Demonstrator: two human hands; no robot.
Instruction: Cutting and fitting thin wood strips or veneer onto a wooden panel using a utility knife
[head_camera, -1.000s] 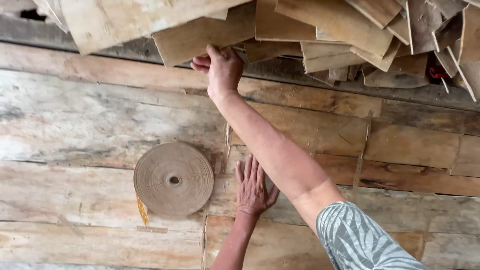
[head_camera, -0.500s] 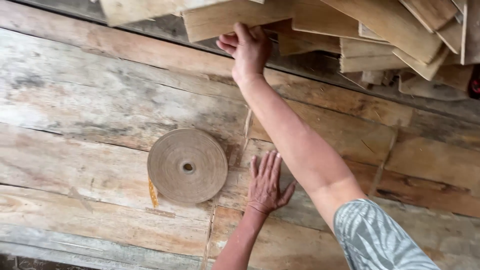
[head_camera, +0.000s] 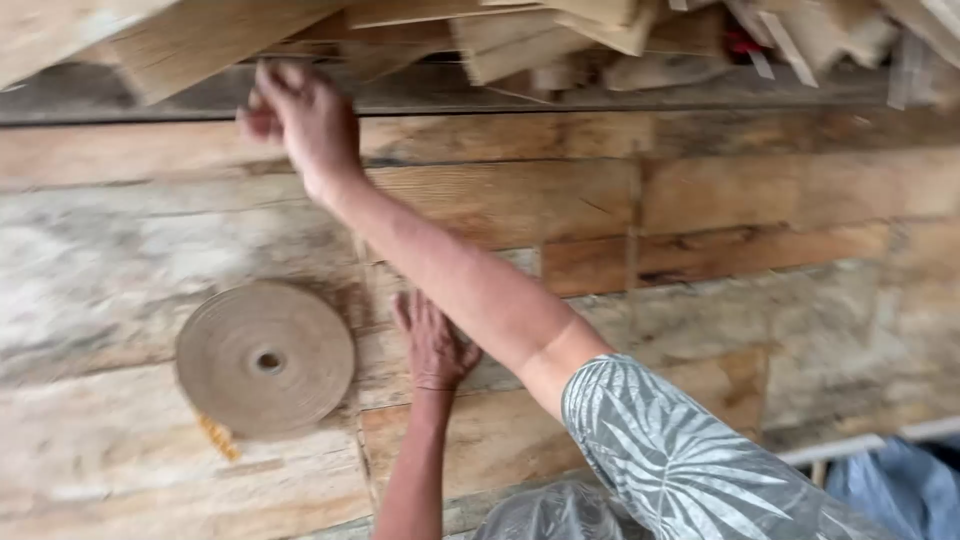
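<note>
Left hand (head_camera: 432, 345) flat on table (head_camera: 760, 260). Tape roll (head_camera: 265, 360) lying on table just left of it. Right hand (head_camera: 305, 120) well beyond, at near edge of veneer pile (head_camera: 540, 40) along table's far side.

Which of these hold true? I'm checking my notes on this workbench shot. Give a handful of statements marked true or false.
1. The left hand lies flat on the wooden bench. True.
2. The right hand holds the tape roll. False: it reaches up to the stacked wood sheets, far from the roll.
3. The roll lies flat beside the left hand. True.
4. The roll is bright blue. False: it is brown.
5. The right arm wears a leaf-patterned sleeve. True.
</note>
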